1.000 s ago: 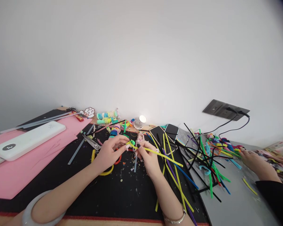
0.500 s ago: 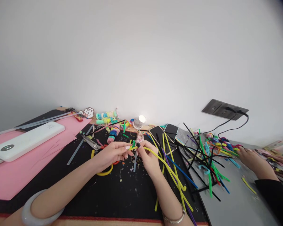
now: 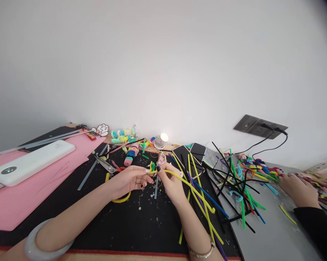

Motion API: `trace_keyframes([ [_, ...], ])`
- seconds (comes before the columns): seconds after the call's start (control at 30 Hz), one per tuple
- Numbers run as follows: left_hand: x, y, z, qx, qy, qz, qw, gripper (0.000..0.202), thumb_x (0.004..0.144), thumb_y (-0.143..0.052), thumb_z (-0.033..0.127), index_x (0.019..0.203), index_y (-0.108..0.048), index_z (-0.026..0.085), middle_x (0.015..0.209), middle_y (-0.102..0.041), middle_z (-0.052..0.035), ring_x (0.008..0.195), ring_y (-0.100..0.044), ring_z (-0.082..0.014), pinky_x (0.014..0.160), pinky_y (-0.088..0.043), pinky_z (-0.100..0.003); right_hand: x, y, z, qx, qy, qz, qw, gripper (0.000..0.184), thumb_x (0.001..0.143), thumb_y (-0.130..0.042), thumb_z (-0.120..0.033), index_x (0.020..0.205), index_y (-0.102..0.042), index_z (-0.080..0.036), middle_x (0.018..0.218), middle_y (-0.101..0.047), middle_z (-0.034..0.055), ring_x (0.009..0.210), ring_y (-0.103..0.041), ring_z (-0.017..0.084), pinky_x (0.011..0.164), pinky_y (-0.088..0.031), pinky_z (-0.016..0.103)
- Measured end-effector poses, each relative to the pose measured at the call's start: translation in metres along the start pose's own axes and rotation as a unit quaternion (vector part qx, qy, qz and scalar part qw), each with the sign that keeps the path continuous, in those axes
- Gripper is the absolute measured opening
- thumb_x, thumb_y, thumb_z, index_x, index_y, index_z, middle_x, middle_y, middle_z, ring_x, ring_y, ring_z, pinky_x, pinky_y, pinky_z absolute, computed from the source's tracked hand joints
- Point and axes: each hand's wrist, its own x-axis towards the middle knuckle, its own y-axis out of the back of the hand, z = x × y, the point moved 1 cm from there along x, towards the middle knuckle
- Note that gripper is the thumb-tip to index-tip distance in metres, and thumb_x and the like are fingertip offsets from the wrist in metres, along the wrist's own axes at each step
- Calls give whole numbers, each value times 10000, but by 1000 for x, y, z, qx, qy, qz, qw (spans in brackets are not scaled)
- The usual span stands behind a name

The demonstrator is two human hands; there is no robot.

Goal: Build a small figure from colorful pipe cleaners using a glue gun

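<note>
The bare left forearm wears a thick, rounded bangle, glossy and milky white with a faint grey tinge, its outer surface looking smooth and plain. The bare right forearm carries a far slimmer bracelet, silvery and narrow, with small details too blurred to make out. On the right grip a thumbnail is painted black; the left grip has a dark nail along with a paler, pinkish-white one

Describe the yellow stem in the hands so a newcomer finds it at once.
Find the black mat. Over its middle, a yellow stem runs between the left hand and right hand. Other yellow stems lie loose; only this one is held by those hands.
</note>
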Motion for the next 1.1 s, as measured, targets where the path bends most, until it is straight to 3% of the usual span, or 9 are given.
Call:
trace_keyframes([
  [0.2, 2, 0, -1, -10, 1, 11, 1000, 187, 719, -713, 333, 782, -711, 157, 718, -731, -59, 566, -585, -114, 579, -457, -220, 0, -1, -2, 0, -5, -7, 1000, 337, 819, -578, -451, 634, -488, -185, 574, -407, -42, 513, -348, 95, 486, -275, 218],
  [0.63, 6, 4, -4, 127, -108, 59, 984, 249, 773, -668, 395, 779, -719, 151, 787, -755, -91, 577, -617, -143, 595, -472, -263, -2, -1, -7, -82, 31, -15, 996, 276, 831, -535, -369, 627, -505, -185, 559, -425, -32, 528, -377, 109, 494, -288, 226],
  [0.87, 2, -3, -1, 258, -157, 19, 953, 214, 785, -625, 369, 766, -706, 172, 762, -758, -66, 571, -673, -179, 572, -497, -268, -4, 3, -4, -171, 100, 12, 980, 255, 861, -504, -282, 625, -505, -187, 544, -424, -33, 536, -397, 116, 518, -287, 240],
  [1.1, -3, -5, -3, 334, -176, -10, 926, 183, 793, -568, 304, 774, -706, 185, 778, -763, -59, 639, -714, -216, 630, -533, -292, -1, 6, 4, -134, 81, 28, 987, 230, 856, -523, -283, 650, -491, -188, 567, -367, -51, 511, -328, 101, 497, -252, 234],
])
